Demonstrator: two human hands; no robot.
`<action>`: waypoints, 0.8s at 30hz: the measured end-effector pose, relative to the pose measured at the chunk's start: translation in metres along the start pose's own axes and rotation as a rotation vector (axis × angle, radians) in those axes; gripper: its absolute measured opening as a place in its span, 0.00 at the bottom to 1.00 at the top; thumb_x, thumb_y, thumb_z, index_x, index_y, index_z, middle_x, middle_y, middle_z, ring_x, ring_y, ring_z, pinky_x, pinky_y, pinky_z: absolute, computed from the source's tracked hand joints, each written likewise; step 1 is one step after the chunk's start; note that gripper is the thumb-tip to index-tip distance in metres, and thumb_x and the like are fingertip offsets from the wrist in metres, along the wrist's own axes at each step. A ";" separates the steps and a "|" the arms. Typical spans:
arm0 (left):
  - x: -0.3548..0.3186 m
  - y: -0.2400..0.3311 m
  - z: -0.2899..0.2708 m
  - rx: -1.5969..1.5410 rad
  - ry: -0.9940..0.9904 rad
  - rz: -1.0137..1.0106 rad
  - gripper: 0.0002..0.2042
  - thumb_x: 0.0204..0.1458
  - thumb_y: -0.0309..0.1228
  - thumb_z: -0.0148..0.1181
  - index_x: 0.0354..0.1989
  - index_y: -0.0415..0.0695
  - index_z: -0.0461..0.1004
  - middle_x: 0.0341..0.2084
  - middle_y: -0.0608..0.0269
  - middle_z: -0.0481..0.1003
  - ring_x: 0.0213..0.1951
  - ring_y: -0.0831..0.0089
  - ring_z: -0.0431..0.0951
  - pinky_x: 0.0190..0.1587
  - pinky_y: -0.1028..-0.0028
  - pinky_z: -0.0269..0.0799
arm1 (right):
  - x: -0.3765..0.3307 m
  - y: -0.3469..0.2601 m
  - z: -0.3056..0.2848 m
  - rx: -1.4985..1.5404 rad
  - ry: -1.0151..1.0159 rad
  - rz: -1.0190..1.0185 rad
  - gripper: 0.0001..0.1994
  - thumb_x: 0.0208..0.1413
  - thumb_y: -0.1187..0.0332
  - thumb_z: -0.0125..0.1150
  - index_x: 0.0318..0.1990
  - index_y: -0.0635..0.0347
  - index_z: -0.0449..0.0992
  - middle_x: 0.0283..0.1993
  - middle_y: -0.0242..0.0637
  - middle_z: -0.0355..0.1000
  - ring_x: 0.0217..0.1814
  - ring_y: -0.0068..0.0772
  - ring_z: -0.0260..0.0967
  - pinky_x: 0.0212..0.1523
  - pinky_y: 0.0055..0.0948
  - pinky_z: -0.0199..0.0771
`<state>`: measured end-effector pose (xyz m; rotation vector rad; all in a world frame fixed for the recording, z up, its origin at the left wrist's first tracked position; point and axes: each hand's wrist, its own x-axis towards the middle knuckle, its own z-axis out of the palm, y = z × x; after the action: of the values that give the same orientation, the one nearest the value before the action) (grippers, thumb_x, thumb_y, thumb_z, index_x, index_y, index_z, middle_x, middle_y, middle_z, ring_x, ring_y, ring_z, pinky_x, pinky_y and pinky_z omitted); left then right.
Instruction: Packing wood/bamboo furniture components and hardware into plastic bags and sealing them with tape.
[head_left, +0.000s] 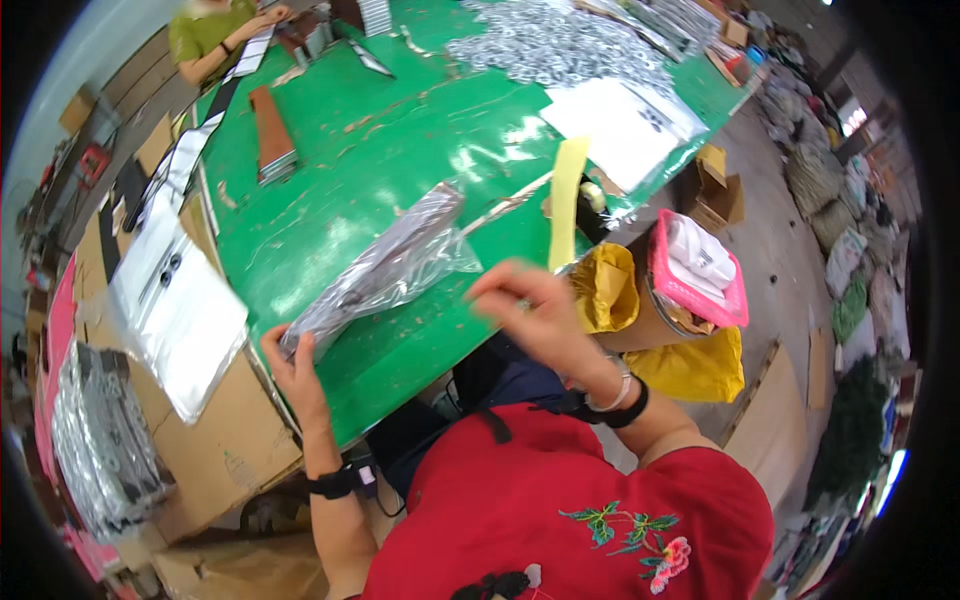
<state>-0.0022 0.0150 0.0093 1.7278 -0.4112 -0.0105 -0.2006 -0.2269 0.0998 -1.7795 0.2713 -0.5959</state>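
Note:
A clear plastic bag (400, 262) with a long dark item inside lies slantwise on the green tabletop (340, 190). My left hand (296, 372) grips its near left end, thumb on top. The bag's other end points away to the right, its loose film crumpled toward me. My right hand (540, 318) is raised near the table's front edge, apart from the bag. Motion smears its fingers, so I cannot make out whether they hold anything. A long yellow strip (568, 200) lies just beyond the right hand.
A brown strap bundle (270, 135) and a heap of grey metal pieces (560, 45) lie farther back. Clear bags (180, 300) are at left, white sheets (625, 130) at right. A pink basket (735, 290) tops a bin. Another person (215, 40) works at far left.

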 end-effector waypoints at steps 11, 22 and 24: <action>-0.005 0.008 0.006 0.062 0.024 -0.020 0.14 0.58 0.35 0.57 0.47 0.39 0.68 0.41 0.62 0.66 0.45 0.71 0.64 0.53 0.72 0.58 | 0.004 0.125 -0.193 -0.616 0.507 0.051 0.17 0.48 0.63 0.70 0.41 0.62 0.73 0.34 0.36 0.76 0.39 0.34 0.74 0.42 0.32 0.72; -0.010 0.016 0.010 0.128 0.031 -0.030 0.14 0.59 0.35 0.55 0.47 0.38 0.68 0.41 0.61 0.66 0.46 0.70 0.64 0.54 0.72 0.57 | 0.026 0.134 -0.191 -0.648 0.418 0.096 0.15 0.47 0.62 0.71 0.39 0.59 0.74 0.24 0.30 0.72 0.28 0.27 0.71 0.34 0.28 0.67; -0.010 0.017 0.009 0.122 0.031 -0.053 0.15 0.59 0.35 0.55 0.48 0.38 0.67 0.42 0.61 0.66 0.47 0.69 0.64 0.55 0.71 0.57 | 0.032 0.129 -0.188 -0.604 0.442 0.100 0.15 0.48 0.63 0.70 0.39 0.59 0.75 0.23 0.30 0.71 0.26 0.24 0.69 0.32 0.27 0.66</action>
<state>-0.0179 0.0067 0.0218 1.8568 -0.3494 0.0033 -0.2566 -0.4357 0.0210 -2.1707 0.9174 -0.8975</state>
